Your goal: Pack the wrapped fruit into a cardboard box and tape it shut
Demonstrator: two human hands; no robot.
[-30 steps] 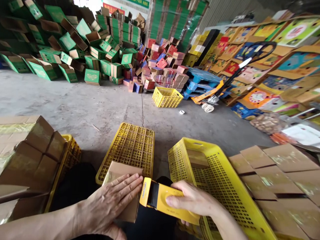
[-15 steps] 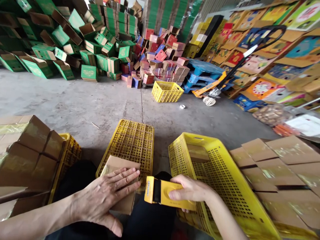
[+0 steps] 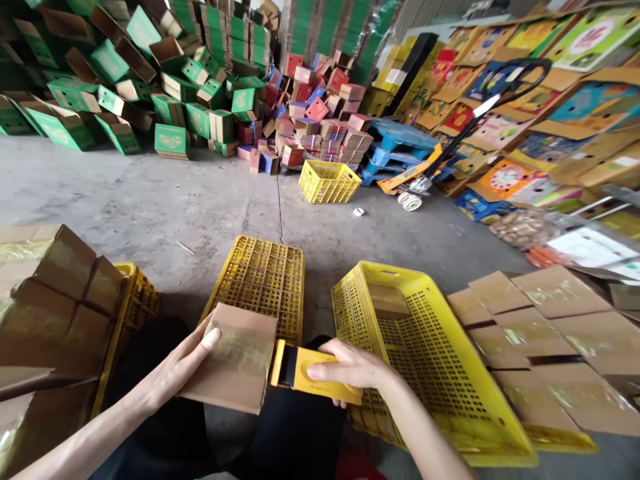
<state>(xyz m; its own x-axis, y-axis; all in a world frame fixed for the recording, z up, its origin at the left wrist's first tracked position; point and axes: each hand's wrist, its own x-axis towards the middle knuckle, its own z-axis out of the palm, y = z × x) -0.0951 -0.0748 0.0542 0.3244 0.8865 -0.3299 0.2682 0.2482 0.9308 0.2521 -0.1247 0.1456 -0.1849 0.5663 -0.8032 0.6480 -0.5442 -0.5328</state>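
A small brown cardboard box [image 3: 235,357] with shiny tape across its top rests over the near end of an upturned yellow crate [image 3: 260,280]. My left hand [image 3: 193,360] grips the box by its left side, thumb on top and fingers underneath, partly hidden. In my right hand [image 3: 345,367] is a yellow tape dispenser [image 3: 320,380] with a black band near its front. Its front end is close against the box's right edge; I cannot tell whether they touch. An open yellow crate [image 3: 425,373] stands to the right, with a cardboard box [image 3: 387,301] inside at its far end.
Cardboard boxes are stacked at the left [image 3: 55,300] and right [image 3: 540,327]. Farther off on the concrete floor [image 3: 150,193] stand a smaller yellow crate [image 3: 330,181], a pallet jack [image 3: 425,167], blue pallets [image 3: 395,143] and heaps of green boxes [image 3: 170,140].
My left hand has gone from lying flat on the box to gripping its left side. The box's taped top now shows. The tape dispenser has moved left and slightly up.
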